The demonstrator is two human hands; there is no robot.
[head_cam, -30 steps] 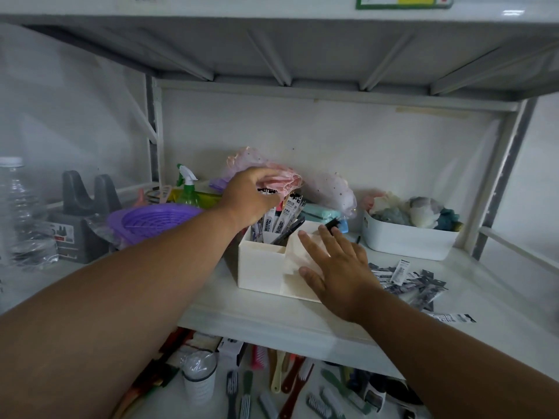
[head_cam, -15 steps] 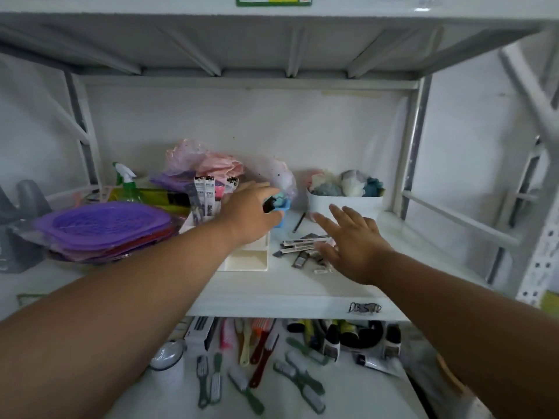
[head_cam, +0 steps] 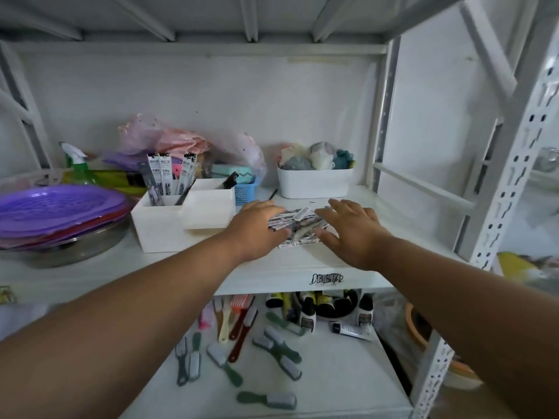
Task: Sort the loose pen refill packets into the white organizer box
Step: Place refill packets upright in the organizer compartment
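My left hand [head_cam: 260, 228] has left the white plastic organizer box [head_cam: 181, 219]; both hands, right hand [head_cam: 352, 232] too, now spread open, cup the loose black-and-white refill packets [head_cam: 298, 225] to gather them.

White-painted metal shelving [head_cam: 302, 276], matt and smooth, carries a white organizer box [head_cam: 169, 225] of matt, smooth plastic, with glossy printed refill packets [head_cam: 169, 173] standing in its rear compartment. More loose packets [head_cam: 298, 223], shiny plastic film with printed faces, lie heaped on the shelf. Beside the box, purple perforated plastic trays [head_cam: 54, 210] sit stacked on a dull, brushed metal pan [head_cam: 75, 247]. Behind are a thin, crinkled translucent plastic bag [head_cam: 157, 143], a small blue plastic mesh basket [head_cam: 245, 192] and a smooth white plastic tub [head_cam: 314, 182] holding soft cloth-like items [head_cam: 317, 155]. On the shelf below lie plastic-handled brushes [head_cam: 272, 343].
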